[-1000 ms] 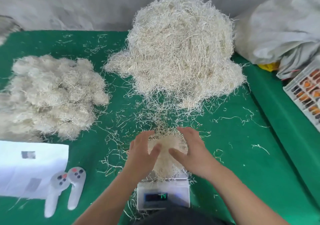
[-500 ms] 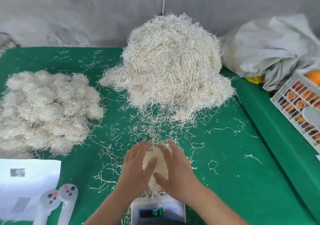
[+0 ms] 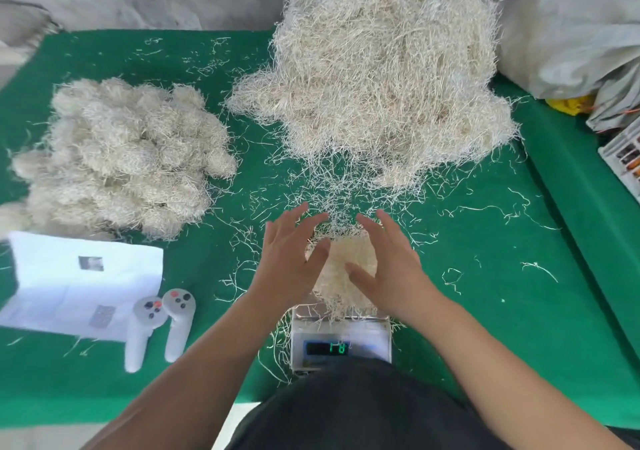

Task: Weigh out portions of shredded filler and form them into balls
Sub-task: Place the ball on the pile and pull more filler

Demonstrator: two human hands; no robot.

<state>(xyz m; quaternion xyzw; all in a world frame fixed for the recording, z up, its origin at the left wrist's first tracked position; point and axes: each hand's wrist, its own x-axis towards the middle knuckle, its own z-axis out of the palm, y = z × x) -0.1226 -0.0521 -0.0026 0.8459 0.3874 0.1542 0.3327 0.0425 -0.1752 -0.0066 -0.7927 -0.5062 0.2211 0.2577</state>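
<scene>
The portion of filler (image 3: 349,269) sits on the scale (image 3: 341,344) between my palms: left hand (image 3: 291,259) and right hand (image 3: 388,269) flank it, fingers straight, pressing its sides, equally near, so I squeeze inward

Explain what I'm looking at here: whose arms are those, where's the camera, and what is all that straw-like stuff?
No machine here: a person wears a camera on the head, looking down at their own hands. The left hand and right hand, fingers straight, press a pale wad of shredded filler between them above a small white digital scale. On the green table cover lie a big loose heap of filler, a pile of finished balls, a white paper sheet and two white handheld controllers.
</scene>
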